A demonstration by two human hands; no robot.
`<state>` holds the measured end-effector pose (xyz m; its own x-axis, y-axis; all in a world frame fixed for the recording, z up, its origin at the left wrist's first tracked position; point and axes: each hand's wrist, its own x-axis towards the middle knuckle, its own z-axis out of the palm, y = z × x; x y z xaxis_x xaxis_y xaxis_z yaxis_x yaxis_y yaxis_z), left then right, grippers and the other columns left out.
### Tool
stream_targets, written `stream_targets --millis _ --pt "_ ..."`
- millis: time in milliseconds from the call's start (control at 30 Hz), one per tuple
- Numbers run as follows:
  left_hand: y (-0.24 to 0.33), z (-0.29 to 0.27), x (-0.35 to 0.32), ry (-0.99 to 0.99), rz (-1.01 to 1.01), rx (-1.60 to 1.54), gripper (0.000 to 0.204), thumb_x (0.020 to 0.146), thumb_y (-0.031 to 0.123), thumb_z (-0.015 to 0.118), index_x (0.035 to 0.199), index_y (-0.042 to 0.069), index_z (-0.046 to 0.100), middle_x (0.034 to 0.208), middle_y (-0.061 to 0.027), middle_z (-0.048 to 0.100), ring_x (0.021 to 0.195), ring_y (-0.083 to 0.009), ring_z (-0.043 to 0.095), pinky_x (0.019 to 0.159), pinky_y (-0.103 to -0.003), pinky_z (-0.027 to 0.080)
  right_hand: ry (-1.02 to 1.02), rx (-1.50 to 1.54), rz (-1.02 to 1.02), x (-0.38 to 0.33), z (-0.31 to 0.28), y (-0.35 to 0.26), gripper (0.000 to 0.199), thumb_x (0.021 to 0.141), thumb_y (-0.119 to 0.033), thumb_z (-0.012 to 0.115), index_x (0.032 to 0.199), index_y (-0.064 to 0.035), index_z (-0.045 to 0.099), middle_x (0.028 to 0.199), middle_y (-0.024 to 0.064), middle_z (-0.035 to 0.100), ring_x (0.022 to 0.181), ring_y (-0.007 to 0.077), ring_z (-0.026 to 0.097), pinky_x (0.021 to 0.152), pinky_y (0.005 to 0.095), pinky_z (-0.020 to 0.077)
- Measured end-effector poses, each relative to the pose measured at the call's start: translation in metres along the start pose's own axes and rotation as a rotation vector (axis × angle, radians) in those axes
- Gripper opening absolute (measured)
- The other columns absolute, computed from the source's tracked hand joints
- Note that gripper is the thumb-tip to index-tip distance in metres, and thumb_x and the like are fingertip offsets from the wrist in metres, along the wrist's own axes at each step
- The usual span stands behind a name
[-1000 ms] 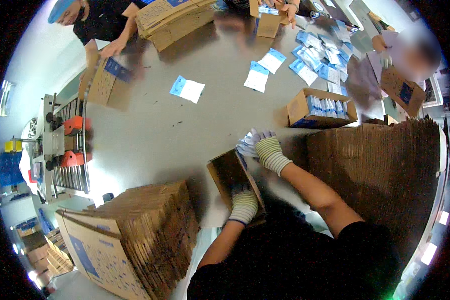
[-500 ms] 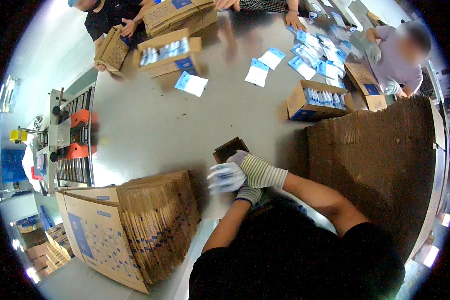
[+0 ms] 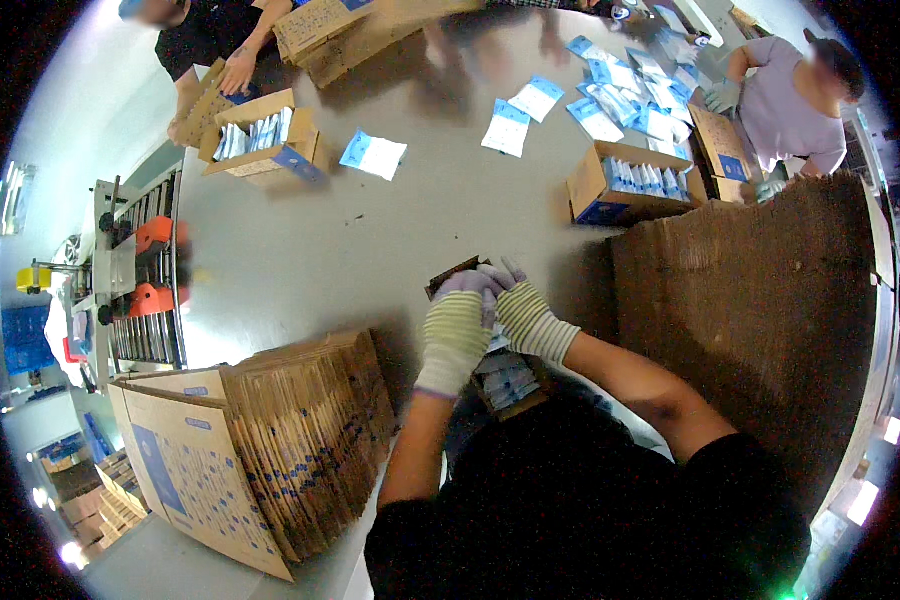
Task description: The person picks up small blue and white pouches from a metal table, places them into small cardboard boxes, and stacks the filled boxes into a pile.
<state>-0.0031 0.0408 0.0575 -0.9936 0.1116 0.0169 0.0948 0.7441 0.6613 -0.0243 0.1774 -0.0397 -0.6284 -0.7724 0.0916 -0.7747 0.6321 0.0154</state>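
Brown cardboard walled the carton (image 3: 448,277) at the desk's (image 3: 300,250) near edge, with blue-and-white packets (image 3: 508,380) inside. On my feed, the left hand (image 3: 458,322) and the right hand (image 3: 526,315) met over its far end, but I could not tell whether their fingers were clamped on anything. Loose pouches (image 3: 625,98) lay heaped toward the far right corner

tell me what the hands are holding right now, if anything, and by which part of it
It cannot be told: the left hand and right hand meet over the far part of the carton, hiding any grip.
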Motion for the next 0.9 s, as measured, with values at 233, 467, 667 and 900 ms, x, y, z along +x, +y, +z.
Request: stream_targets --millis 233,467,667,900 --pt "-0.025 0.063 0.037 -0.500 -0.266 0.406 0.028 0.078 0.017 0.052 0.104 0.005 0.054 0.101 -0.0195 0.058 0.090 -0.0334 0.058 0.076 -0.039 0.047 0.306 0.384 0.437 -0.016 -0.074 0.121 0.066 0.066 -0.047 0.065 0.107 0.0009 0.046 0.103 0.0226 0.050 0.101 0.0356 0.046 0.089 0.0417 0.0367" --pt "-0.098 0.139 0.006 -0.826 -0.157 0.328 0.036 0.084 0.027 0.039 0.107 0.007 0.058 0.115 -0.0143 0.053 0.103 -0.0317 0.052 0.084 -0.040 0.043 -0.220 0.013 0.887 0.013 -0.042 0.206 0.040 0.072 -0.038 0.056 0.086 0.0002 0.059 0.086 0.0215 0.061 0.083 0.0335 0.059 0.078 0.0433 0.0441" --pt "-0.085 0.147 -0.004 -0.953 -0.120 0.336 0.036 0.084 0.029 0.041 0.107 0.008 0.059 0.115 -0.0152 0.053 0.102 -0.0338 0.053 0.083 -0.040 0.044 -0.097 0.445 0.505 0.076 -0.003 0.117 0.024 0.066 -0.015 0.047 0.062 0.0041 0.060 0.065 0.0276 0.056 0.060 0.0373 0.058 0.054 0.0475 0.0448" --pt "-0.092 0.147 -0.013 -1.060 -0.203 0.396 0.043 0.085 0.033 0.037 0.123 0.013 0.044 0.128 -0.0108 0.040 0.112 -0.0271 0.043 0.093 -0.039 0.034 -0.154 0.868 0.045 0.253 -0.013 -0.050 0.025 0.069 -0.012 0.049 0.079 0.0076 0.060 0.072 0.0271 0.058 0.066 0.0367 0.059 0.059 0.0432 0.0478"
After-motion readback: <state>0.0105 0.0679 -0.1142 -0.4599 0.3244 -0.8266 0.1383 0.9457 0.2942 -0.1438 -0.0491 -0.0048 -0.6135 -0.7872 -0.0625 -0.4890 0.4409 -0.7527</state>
